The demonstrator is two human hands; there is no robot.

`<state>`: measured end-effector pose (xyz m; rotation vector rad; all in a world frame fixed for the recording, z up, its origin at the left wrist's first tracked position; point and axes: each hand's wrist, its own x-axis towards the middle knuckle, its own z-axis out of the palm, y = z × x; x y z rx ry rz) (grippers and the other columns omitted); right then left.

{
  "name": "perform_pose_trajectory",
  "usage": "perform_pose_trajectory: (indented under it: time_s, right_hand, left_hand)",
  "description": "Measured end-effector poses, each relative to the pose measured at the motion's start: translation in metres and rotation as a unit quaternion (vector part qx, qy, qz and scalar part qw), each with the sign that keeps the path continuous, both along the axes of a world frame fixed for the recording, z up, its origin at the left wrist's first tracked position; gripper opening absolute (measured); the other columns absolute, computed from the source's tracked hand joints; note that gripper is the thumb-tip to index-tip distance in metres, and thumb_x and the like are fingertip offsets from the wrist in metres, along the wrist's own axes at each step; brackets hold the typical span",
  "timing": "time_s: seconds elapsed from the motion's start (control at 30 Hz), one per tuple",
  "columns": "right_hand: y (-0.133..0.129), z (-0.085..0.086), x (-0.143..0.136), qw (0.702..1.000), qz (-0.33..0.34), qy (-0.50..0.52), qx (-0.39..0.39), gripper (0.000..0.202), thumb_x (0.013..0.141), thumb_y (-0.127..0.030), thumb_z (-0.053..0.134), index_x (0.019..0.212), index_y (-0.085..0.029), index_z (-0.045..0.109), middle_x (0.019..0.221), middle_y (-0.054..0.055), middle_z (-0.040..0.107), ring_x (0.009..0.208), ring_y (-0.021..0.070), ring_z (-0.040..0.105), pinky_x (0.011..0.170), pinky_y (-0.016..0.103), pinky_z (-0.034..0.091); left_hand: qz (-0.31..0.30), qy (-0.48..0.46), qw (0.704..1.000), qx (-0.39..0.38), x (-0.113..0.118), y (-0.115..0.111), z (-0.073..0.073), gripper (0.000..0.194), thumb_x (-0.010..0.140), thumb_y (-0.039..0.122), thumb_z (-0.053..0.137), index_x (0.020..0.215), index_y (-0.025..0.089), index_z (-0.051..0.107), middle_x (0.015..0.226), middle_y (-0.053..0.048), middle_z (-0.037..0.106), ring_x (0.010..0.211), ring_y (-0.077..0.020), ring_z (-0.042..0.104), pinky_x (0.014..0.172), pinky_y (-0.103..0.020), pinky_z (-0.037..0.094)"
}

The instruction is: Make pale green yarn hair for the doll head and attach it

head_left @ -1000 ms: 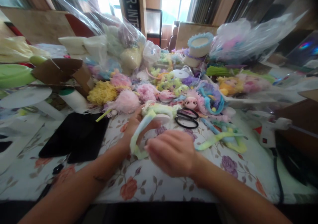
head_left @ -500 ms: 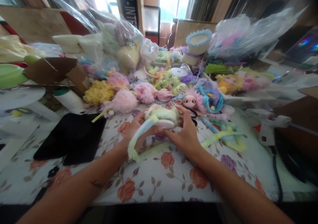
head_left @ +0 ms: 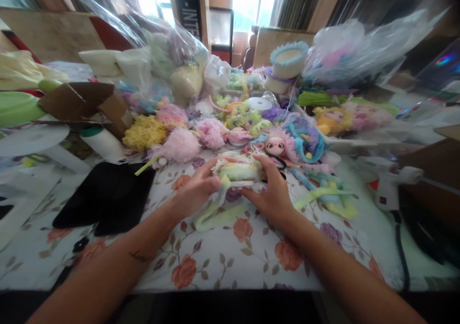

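Note:
Between both hands, above the flowered tablecloth, is a round fuzzy-wrapped piece [head_left: 239, 172]. It has a flat pale base at its lower front and a whitish frilly top. My left hand [head_left: 197, 187] holds its left side, the thumb near the fuzzy strip. My right hand [head_left: 271, 187] grips the right side, with the thumb below and fingers over the upper edge. A plush yellow-green strip [head_left: 215, 218] trails from the piece, loops on the cloth and passes behind my right wrist. Its far part [head_left: 309, 197] shows to the right. Fingertips behind the piece are hidden.
Beyond my hands lie a pink-haired doll head [head_left: 276, 145], pink fluffy balls [head_left: 179, 144] and a yellow one [head_left: 143, 133]. A black tablet-like slab [head_left: 104, 197] is at left. A white glue gun [head_left: 390, 182] with a cord stands at right.
My left hand has shifted its hold, its thumb now higher at the strip. The strip's raised loop has dropped lower, and the piece has tilted so less of its pale base shows.

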<state>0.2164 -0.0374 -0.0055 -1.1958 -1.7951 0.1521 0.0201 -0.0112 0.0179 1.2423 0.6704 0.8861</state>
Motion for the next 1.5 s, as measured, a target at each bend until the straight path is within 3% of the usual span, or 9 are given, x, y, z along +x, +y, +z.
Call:
perform_pose_trajectory:
  time_s: [0.13,0.37,0.5,0.6,0.67,0.73,1.13,1.33,1.5]
  right_hand:
    - [-0.001,0.000,-0.001,1.000,0.001,-0.019,0.006,0.066,0.073,-0.024,0.074,0.132,-0.024,0.044,0.123,0.011,0.063,0.113,0.0273,0.061,0.092,0.041,0.052]
    - [0.001,-0.002,-0.002,1.000,0.010,-0.019,0.003,0.065,0.076,-0.024,0.070,0.134,-0.024,0.041,0.124,0.012,0.061,0.115,0.0282,0.059,0.093,0.043,0.051]
    - [-0.002,0.010,0.002,0.999,0.028,-0.032,-0.007,0.071,0.076,-0.035,0.073,0.137,-0.022,0.040,0.130,0.016,0.052,0.122,0.0308,0.052,0.095,0.047,0.050]
    - [-0.008,0.023,0.006,0.999,0.044,-0.003,0.030,0.044,0.080,-0.033,0.068,0.120,-0.019,0.056,0.125,0.015,0.051,0.122,0.0303,0.049,0.101,0.049,0.044]
    - [-0.013,0.028,0.006,0.997,0.059,0.037,0.034,0.021,0.085,-0.027,0.060,0.105,-0.020,0.065,0.120,0.013,0.054,0.119,0.0280,0.052,0.102,0.048,0.043]
    - [-0.016,0.029,0.005,0.995,0.075,0.060,0.026,0.016,0.088,-0.024,0.057,0.099,-0.022,0.069,0.122,0.011,0.054,0.118,0.0267,0.053,0.100,0.046,0.044]
    - [-0.017,0.029,0.003,0.994,0.110,-0.011,-0.003,0.020,0.088,-0.026,0.057,0.101,-0.025,0.072,0.135,0.009,0.051,0.128,0.0289,0.046,0.106,0.050,0.038]
    - [-0.016,0.027,0.001,0.988,0.147,-0.049,0.012,0.026,0.089,-0.026,0.058,0.111,-0.023,0.070,0.141,0.011,0.046,0.133,0.0293,0.042,0.110,0.052,0.033]
    - [-0.013,0.022,0.002,0.987,0.152,-0.034,-0.035,0.035,0.090,-0.034,0.058,0.123,-0.026,0.065,0.150,0.009,0.039,0.140,0.0311,0.034,0.113,0.053,0.030]
  left_hand:
    - [0.042,0.090,0.992,0.083,0.004,-0.002,-0.002,0.065,0.058,0.029,0.087,0.116,0.023,0.060,0.115,-0.007,0.068,0.104,-0.0264,0.065,0.086,-0.033,0.053]
    - [0.093,0.145,0.974,0.148,0.008,-0.003,-0.004,0.055,0.065,0.034,0.084,0.114,0.022,0.061,0.111,-0.005,0.070,0.101,-0.0245,0.067,0.087,-0.033,0.055]
    - [0.151,0.190,0.953,0.180,0.006,0.000,-0.006,0.056,0.064,0.037,0.084,0.114,0.022,0.062,0.113,-0.005,0.070,0.104,-0.0259,0.066,0.091,-0.036,0.053]
    - [0.181,0.212,0.939,0.203,0.004,0.002,-0.006,0.056,0.065,0.038,0.083,0.115,0.023,0.062,0.114,-0.005,0.070,0.105,-0.0255,0.065,0.092,-0.036,0.052]
    - [0.179,0.211,0.940,0.202,0.003,0.002,-0.006,0.056,0.065,0.038,0.083,0.116,0.024,0.062,0.111,-0.004,0.070,0.102,-0.0244,0.066,0.090,-0.035,0.052]
    - [0.173,0.207,0.942,0.197,0.004,0.001,-0.006,0.056,0.066,0.038,0.082,0.115,0.024,0.062,0.110,-0.004,0.070,0.100,-0.0239,0.066,0.091,-0.035,0.052]
    - [0.112,0.180,0.964,0.160,0.006,-0.004,-0.001,0.056,0.066,0.036,0.083,0.116,0.024,0.062,0.109,-0.004,0.071,0.098,-0.0240,0.068,0.084,-0.032,0.055]
    - [0.094,0.167,0.966,0.173,0.006,-0.005,-0.001,0.054,0.068,0.033,0.082,0.118,0.024,0.063,0.112,-0.003,0.071,0.102,-0.0240,0.067,0.089,-0.032,0.054]
    - [0.089,0.166,0.966,0.180,0.008,-0.007,0.000,0.051,0.069,0.032,0.081,0.117,0.023,0.064,0.116,-0.004,0.070,0.107,-0.0252,0.065,0.091,-0.033,0.053]
